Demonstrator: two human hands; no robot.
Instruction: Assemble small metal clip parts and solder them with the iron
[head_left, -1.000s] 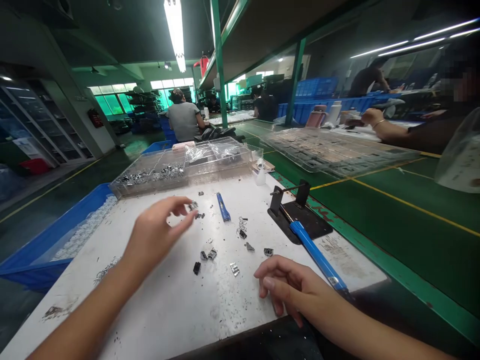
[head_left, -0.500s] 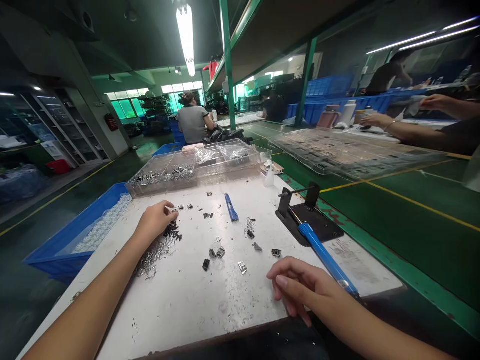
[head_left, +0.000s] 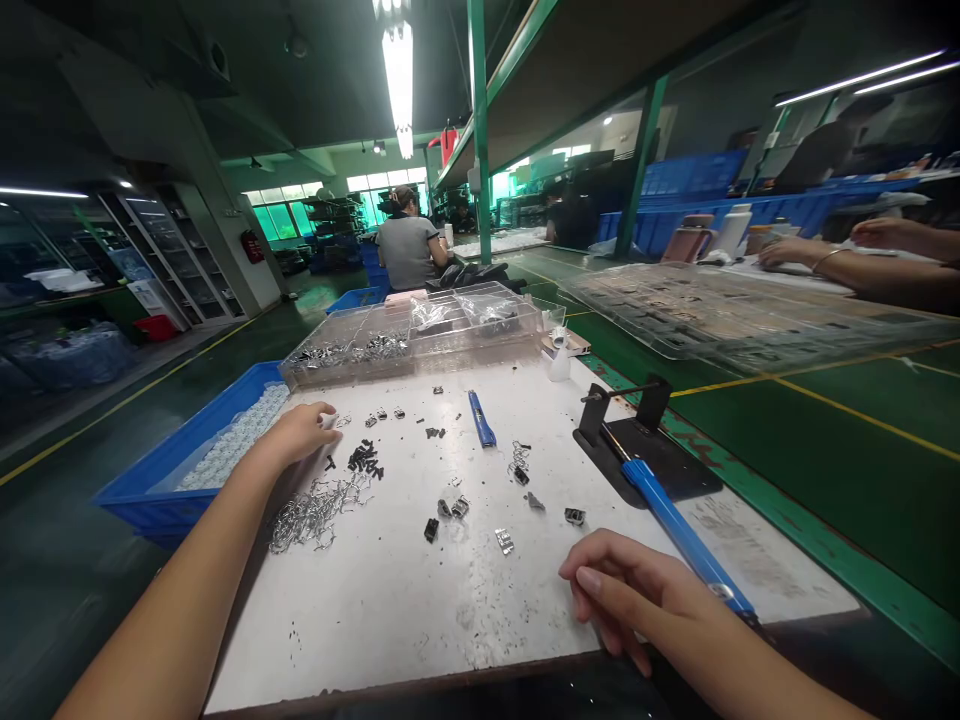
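My left hand rests at the table's left side, thumb and index finger curled toward each other. A whitish patch shows between their tips, too small to name. Close to it lie small metal clips, a pile of black plastic pieces and a heap of thin bent metal wires. My right hand hovers at the front edge with loosely bent fingers apart, holding nothing. Nearest to it are a black-and-metal part and a blue-handled soldering iron leaning in a black stand.
A blue pen-like tool lies mid-table among several small parts. Behind stand a clear divided tray and a white bottle. A blue bin of white pieces adjoins the left. Co-workers sit beyond; one's hands show at right.
My left hand has drawn back left from the black pile, which now shows fully. My right hand keeps its pose. The whole view has shifted slightly.
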